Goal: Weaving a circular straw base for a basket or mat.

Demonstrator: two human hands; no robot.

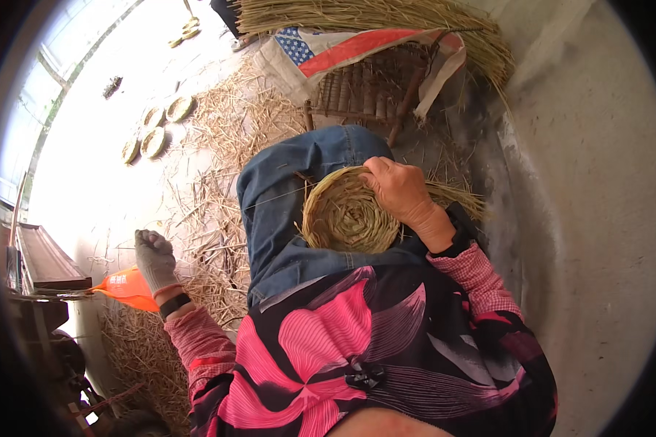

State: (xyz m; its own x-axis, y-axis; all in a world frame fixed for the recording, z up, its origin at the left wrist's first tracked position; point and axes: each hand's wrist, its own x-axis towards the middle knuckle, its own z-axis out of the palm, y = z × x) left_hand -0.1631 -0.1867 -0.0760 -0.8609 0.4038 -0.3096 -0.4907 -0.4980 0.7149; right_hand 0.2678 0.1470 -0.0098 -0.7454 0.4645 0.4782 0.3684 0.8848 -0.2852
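Note:
A round, shallow basket of coiled straw rests on my lap, on blue jeans. My bare right hand pinches its upper right rim, fingertips over the edge. Loose straw ends trail out to the right beneath that hand. My left hand, in a grey glove, is raised off to the left, away from the basket, with fingers curled closed. A thin, pale strand runs from near the basket toward that hand and seems held in it, though it is faint there.
Several straw baskets lie on the straw-strewn floor. A wooden chair draped with striped cloth, a long straw bundle and someone's dark-clad leg are ahead. At left are an orange bag and a cart; a concrete surface runs along the right.

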